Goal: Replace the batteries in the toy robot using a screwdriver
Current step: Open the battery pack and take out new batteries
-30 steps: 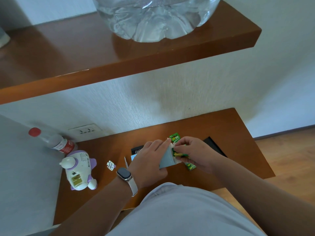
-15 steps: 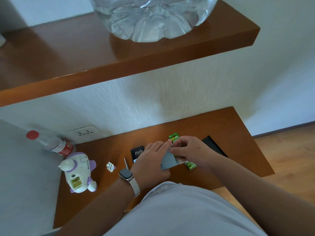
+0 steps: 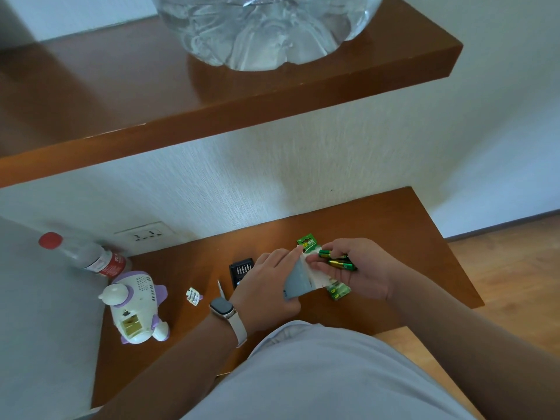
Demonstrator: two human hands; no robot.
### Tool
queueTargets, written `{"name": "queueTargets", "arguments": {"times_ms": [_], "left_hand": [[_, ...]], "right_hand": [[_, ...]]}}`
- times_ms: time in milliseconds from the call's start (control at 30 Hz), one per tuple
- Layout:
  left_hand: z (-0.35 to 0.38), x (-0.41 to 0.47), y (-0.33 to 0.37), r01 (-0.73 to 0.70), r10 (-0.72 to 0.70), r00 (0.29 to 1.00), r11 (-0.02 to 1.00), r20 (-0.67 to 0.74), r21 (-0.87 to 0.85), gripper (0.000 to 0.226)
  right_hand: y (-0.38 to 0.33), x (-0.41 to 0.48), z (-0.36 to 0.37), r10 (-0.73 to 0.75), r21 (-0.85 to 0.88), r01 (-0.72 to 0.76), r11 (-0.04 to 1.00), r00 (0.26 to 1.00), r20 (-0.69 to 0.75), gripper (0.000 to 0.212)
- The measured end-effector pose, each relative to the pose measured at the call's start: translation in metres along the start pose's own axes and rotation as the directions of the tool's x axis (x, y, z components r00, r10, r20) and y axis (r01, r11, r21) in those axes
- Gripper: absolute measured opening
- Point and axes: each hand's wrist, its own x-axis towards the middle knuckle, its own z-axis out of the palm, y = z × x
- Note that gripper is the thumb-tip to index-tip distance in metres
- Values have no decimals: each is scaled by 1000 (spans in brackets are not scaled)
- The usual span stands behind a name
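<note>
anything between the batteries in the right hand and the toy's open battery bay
Yes: the left hand, gripping the battery pack, sits between the batteries and the toy robot; a small white part lies beyond it.

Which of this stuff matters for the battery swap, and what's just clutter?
For the job: toy robot, battery cover, screwdriver, bit case, battery pack in left hand, batteries in right hand.
Lying about: water bottle, water jug, wall socket.

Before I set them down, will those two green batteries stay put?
Probably not: the batteries in the right hand are smooth cylinders, so they'd likely roll on the glossy desk. Small and rigid, they may slip from loose fingers.
</note>
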Motion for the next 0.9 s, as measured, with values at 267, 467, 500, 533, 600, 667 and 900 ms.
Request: {"name": "queueTargets", "arguments": {"times_ms": [267,467,500,533,600,667,900], "left_hand": [[2,1,0,6,-6,1000,1000,-17,1,89],[1,2,1,0,0,1000,1000,-27,-2,88],[1,3,1,0,-1,1000,1000,-31,-5,88],[1,3,1,1,-1,999,1000,-33,-6,88],[2,4,3,1,-1,999,1000,-36,-8,87],[3,5,4,2,-3,999,1000,-46,-16,86],[3,5,2,9,-10,999,1000,-33,-22,88]], "right_hand": [[3,10,-6,-90,-369,117,922,992,89,18],[9,14,-4,-214,-660,245,710,968,129,11],[9,14,-3,-233,-695,258,671,963,133,10],[10,14,-2,-248,-732,271,625,958,144,13],[10,12,0,-259,-796,289,531,951,172,18],[9,11,0,-264,-824,306,477,944,199,18],[9,8,1,-215,-781,251,572,964,153,6]]}}
